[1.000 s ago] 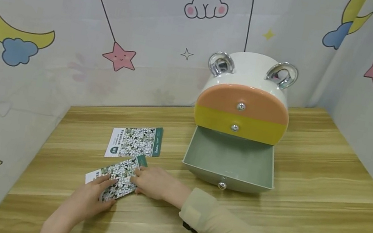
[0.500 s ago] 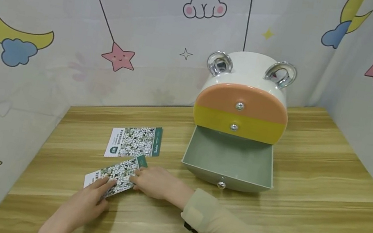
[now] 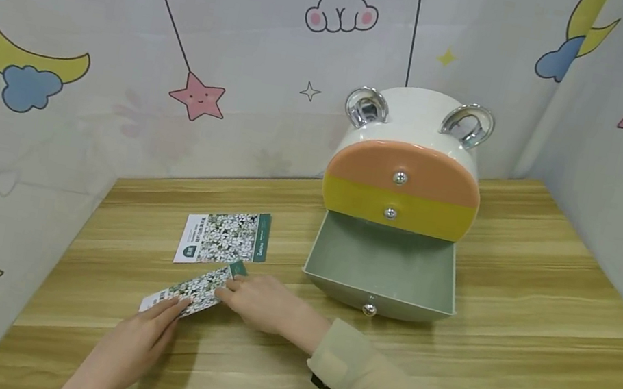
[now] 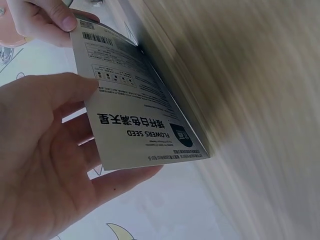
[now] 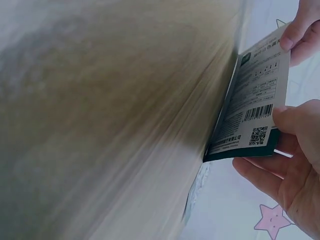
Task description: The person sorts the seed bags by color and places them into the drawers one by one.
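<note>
Both hands hold one flower seed packet [image 3: 201,288], its near edge raised and its far edge down at the wooden table. My left hand [image 3: 139,338] pinches the white end, thumb on the printed back and fingers behind, as the left wrist view shows. At the dark green end, my right hand [image 3: 261,302] pinches the same packet, its thumb near the barcode in the right wrist view. A second seed packet [image 3: 225,237] with the same white-flower picture lies flat just beyond.
A white drawer box [image 3: 415,119] with silver ear shapes stands at the back right. Its lowest, green drawer [image 3: 383,263] is pulled out, with no contents visible; the orange and yellow drawers above are closed. Patterned cloth [image 3: 269,41] hangs behind the wooden table [image 3: 543,333].
The held packet has tilted up, its near edge rising, so its front looks narrower. My left thumb has gone behind the near edge. The other packet and the drawer box stay put.
</note>
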Motion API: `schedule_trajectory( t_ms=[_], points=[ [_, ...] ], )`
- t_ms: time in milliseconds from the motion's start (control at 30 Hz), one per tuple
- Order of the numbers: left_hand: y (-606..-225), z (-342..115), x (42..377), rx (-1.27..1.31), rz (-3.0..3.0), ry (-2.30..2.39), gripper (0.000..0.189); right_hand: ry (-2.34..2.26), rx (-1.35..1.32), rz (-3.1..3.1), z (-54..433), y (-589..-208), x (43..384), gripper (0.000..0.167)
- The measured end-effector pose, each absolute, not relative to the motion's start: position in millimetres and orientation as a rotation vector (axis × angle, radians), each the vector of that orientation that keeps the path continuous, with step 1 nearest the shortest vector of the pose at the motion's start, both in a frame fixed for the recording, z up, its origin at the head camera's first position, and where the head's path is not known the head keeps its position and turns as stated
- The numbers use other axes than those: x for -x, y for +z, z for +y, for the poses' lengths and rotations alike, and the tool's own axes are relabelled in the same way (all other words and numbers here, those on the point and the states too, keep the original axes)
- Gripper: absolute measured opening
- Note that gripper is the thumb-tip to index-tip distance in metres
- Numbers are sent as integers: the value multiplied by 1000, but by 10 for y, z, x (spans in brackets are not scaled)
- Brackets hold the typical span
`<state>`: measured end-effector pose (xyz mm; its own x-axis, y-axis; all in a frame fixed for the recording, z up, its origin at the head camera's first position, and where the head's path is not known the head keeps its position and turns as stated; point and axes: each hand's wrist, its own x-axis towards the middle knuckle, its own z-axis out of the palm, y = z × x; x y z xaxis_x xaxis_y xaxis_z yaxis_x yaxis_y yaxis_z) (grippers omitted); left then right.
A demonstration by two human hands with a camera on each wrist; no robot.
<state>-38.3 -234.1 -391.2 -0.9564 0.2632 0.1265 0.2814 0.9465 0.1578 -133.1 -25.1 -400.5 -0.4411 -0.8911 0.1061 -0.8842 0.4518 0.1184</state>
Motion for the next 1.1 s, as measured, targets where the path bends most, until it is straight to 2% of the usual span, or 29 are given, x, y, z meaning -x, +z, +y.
schedule_trajectory(
  t_ms=[633,1100],
  points=[
    [-3790,-2315,310,524,-2717,-31,63,-129,-1474,-2480,-155,-3896,1264,32],
    [-3759,-2256,312,613,-2530,-28,63,-70,-1415,-2425,16,-3798,1182,31]
  ],
)
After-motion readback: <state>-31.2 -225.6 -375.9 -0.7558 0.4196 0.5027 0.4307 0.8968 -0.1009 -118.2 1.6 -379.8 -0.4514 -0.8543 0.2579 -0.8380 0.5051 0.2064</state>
